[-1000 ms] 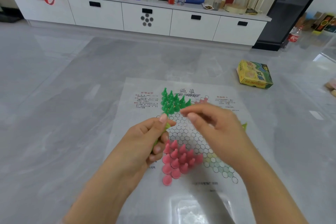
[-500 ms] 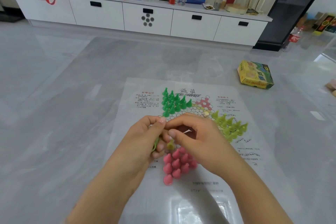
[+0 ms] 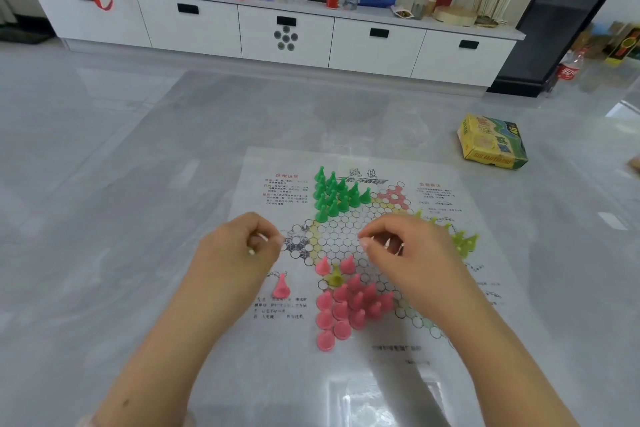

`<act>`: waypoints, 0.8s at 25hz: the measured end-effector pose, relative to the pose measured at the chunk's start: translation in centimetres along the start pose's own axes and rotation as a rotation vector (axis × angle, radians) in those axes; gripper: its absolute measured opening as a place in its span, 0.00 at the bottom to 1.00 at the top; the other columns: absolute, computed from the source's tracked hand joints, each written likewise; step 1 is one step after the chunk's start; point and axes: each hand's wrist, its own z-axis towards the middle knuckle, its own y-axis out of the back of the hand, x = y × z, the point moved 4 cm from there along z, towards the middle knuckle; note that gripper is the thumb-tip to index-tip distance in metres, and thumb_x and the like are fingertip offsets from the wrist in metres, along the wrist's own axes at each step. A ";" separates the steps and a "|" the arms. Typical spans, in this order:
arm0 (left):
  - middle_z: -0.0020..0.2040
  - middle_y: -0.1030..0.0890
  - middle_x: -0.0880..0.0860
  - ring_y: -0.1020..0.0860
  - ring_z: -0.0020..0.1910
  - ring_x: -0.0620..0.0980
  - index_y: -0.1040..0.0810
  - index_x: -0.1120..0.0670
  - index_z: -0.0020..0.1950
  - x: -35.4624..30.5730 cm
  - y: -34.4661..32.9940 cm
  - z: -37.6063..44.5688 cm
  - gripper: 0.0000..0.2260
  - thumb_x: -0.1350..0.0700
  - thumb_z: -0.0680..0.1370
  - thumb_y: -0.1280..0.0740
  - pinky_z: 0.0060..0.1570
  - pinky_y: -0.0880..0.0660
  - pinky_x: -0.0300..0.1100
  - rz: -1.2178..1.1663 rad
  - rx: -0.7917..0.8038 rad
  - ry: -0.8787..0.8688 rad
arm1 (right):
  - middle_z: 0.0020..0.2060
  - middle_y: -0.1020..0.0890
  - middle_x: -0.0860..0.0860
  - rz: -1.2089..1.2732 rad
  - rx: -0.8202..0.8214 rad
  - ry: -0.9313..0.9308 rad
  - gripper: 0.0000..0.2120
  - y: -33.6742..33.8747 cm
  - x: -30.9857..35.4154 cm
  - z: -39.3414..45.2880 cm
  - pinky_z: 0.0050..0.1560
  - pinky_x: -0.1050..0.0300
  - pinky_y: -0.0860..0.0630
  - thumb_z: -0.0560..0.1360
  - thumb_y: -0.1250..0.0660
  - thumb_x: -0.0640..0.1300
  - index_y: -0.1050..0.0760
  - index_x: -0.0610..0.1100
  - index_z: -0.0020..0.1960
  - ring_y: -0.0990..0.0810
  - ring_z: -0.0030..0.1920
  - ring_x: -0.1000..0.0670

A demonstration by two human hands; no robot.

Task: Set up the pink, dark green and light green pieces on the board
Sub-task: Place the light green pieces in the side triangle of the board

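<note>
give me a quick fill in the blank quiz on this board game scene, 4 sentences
1. The dark green pieces stand bunched at the ____ corner of the board, away from the person.
2. One light green piece stands among the ____ pieces.
3. A single pink piece stands off the grid, just below the ____ hand.
4. The yellow and green box lies on the ____, right of the board.

Missing words: far; pink; left; floor
</note>
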 end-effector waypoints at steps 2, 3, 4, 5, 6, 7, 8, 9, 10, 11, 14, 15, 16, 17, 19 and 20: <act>0.32 0.24 0.47 0.27 0.32 0.43 0.26 0.48 0.42 0.6 -0.4 -0.3 0.03 0.52 0.74 0.33 0.28 0.35 0.31 0.196 0.105 -0.018 | 0.36 0.24 0.57 -0.175 0.042 0.040 0.03 -1.4 0.9 0.0 0.38 0.63 0.33 0.73 0.35 0.46 0.23 0.52 0.42 0.28 0.39 0.59; 0.34 0.24 0.47 0.27 0.33 0.44 0.27 0.48 0.46 1.1 -0.9 -0.5 0.06 0.50 0.73 0.33 0.29 0.35 0.32 0.266 0.173 -0.001 | 0.38 0.24 0.56 -0.243 0.053 0.041 0.03 -2.0 1.5 0.0 0.39 0.60 0.33 0.73 0.36 0.48 0.24 0.50 0.44 0.28 0.41 0.56; 0.36 0.25 0.48 0.27 0.35 0.46 0.29 0.49 0.50 1.4 -1.4 -0.7 0.09 0.49 0.73 0.33 0.30 0.35 0.34 0.342 0.228 0.000 | 0.41 0.24 0.55 -0.296 0.064 0.033 0.05 -2.6 1.9 -0.1 0.39 0.59 0.34 0.74 0.37 0.50 0.25 0.49 0.46 0.28 0.43 0.53; 0.37 0.27 0.48 0.28 0.37 0.48 0.30 0.49 0.52 1.5 -1.9 -0.7 0.11 0.49 0.73 0.33 0.31 0.36 0.35 0.414 0.249 -0.024 | 0.43 0.24 0.53 -0.335 0.068 0.028 0.06 -2.9 2.3 -0.1 0.39 0.59 0.35 0.75 0.39 0.50 0.28 0.48 0.47 0.29 0.44 0.52; 0.37 0.28 0.48 0.28 0.39 0.49 0.31 0.49 0.53 1.5 -2.2 -0.6 0.12 0.48 0.74 0.35 0.32 0.36 0.37 0.464 0.233 -0.060 | 0.44 0.25 0.52 -0.364 0.071 0.026 0.06 -3.2 2.6 -0.2 0.39 0.58 0.36 0.75 0.40 0.50 0.31 0.47 0.46 0.31 0.44 0.51; 0.38 0.29 0.48 0.28 0.41 0.50 0.32 0.49 0.53 1.4 -2.3 -0.6 0.11 0.48 0.75 0.36 0.33 0.36 0.38 0.498 0.199 -0.091 | 0.44 0.26 0.51 -0.388 0.073 0.025 0.06 -3.4 2.9 -0.2 0.39 0.57 0.37 0.76 0.41 0.49 0.35 0.47 0.44 0.33 0.44 0.50; 0.38 0.29 0.48 0.27 0.43 0.51 0.32 0.50 0.53 1.4 -2.5 -0.5 0.09 0.48 0.75 0.38 0.35 0.35 0.40 0.521 0.168 -0.115 | 0.42 0.27 0.51 -0.409 0.076 0.024 0.06 -3.5 3.0 -0.2 0.38 0.57 0.37 0.76 0.41 0.48 0.37 0.48 0.43 0.33 0.44 0.50; 0.38 0.30 0.48 0.26 0.44 0.51 0.33 0.51 0.52 1.4 -2.6 -0.5 0.08 0.49 0.76 0.40 0.37 0.33 0.41 0.537 0.149 -0.136 | 0.41 0.29 0.51 -0.425 0.078 0.024 0.07 -3.6 3.0 -0.1 0.36 0.57 0.37 0.76 0.42 0.46 0.39 0.47 0.43 0.33 0.43 0.49; 0.38 0.30 0.48 0.25 0.46 0.52 0.33 0.51 0.51 1.4 -2.8 -0.5 0.08 0.49 0.77 0.41 0.40 0.32 0.42 0.555 0.143 -0.153 | 0.40 0.29 0.52 -0.429 0.081 0.019 0.07 -3.6 3.0 0.0 0.33 0.57 0.38 0.76 0.41 0.45 0.39 0.47 0.42 0.32 0.42 0.49; 0.40 0.30 0.48 0.25 0.48 0.52 0.33 0.52 0.51 1.3 -3.0 -0.5 0.07 0.50 0.77 0.42 0.43 0.30 0.42 0.564 0.141 -0.166 | 0.39 0.28 0.52 -0.415 0.077 0.010 0.07 -3.6 2.9 0.1 0.30 0.58 0.38 0.76 0.41 0.44 0.38 0.47 0.41 0.31 0.41 0.49; 0.44 0.29 0.49 0.26 0.46 0.53 0.33 0.53 0.54 1.1 -2.8 -0.5 0.07 0.53 0.78 0.44 0.45 0.30 0.43 0.575 0.141 -0.185 | 0.36 0.24 0.54 -0.375 0.059 -0.033 0.05 -2.5 2.8 0.1 0.30 0.59 0.33 0.76 0.42 0.44 0.31 0.49 0.41 0.26 0.37 0.51; 0.45 0.28 0.50 0.27 0.45 0.53 0.34 0.52 0.56 1.1 -2.6 -0.5 0.07 0.54 0.78 0.45 0.45 0.30 0.43 0.572 0.139 -0.189 | 0.37 0.21 0.54 -0.381 0.065 -0.027 0.06 -2.1 2.7 0.1 0.31 0.59 0.32 0.76 0.42 0.45 0.29 0.50 0.41 0.25 0.37 0.51; 0.45 0.28 0.50 0.27 0.44 0.53 0.34 0.51 0.57 1.0 -2.5 -0.6 0.08 0.56 0.79 0.46 0.45 0.29 0.43 0.571 0.142 -0.197 | 0.37 0.20 0.53 -0.385 0.083 -0.014 0.08 -1.7 2.6 0.0 0.31 0.59 0.31 0.76 0.42 0.47 0.28 0.51 0.40 0.24 0.37 0.51; 0.47 0.27 0.50 0.26 0.45 0.53 0.35 0.49 0.59 0.9 -2.4 -0.6 0.10 0.56 0.79 0.46 0.45 0.29 0.43 0.570 0.145 -0.215 | 0.37 0.20 0.53 -0.393 0.114 0.005 0.10 -1.6 2.6 -0.2 0.31 0.59 0.32 0.76 0.42 0.48 0.28 0.51 0.38 0.25 0.37 0.51; 0.51 0.25 0.50 0.25 0.50 0.53 0.33 0.45 0.59 0.6 -2.4 -0.9 0.12 0.57 0.78 0.47 0.46 0.29 0.43 0.565 0.154 -0.252 | 0.32 0.24 0.54 -0.429 0.195 0.054 0.16 -2.0 2.8 -0.5 0.33 0.57 0.36 0.77 0.44 0.52 0.32 0.51 0.32 0.28 0.39 0.50; 0.52 0.25 0.50 0.25 0.51 0.53 0.32 0.44 0.58 0.5 -2.4 -0.9 0.12 0.57 0.78 0.47 0.46 0.30 0.42 0.562 0.159 -0.261 | 0.29 0.27 0.55 -0.456 0.234 0.078 0.18 -2.5 2.9 -0.6 0.37 0.56 0.38 0.77 0.46 0.54 0.35 0.51 0.29 0.30 0.41 0.50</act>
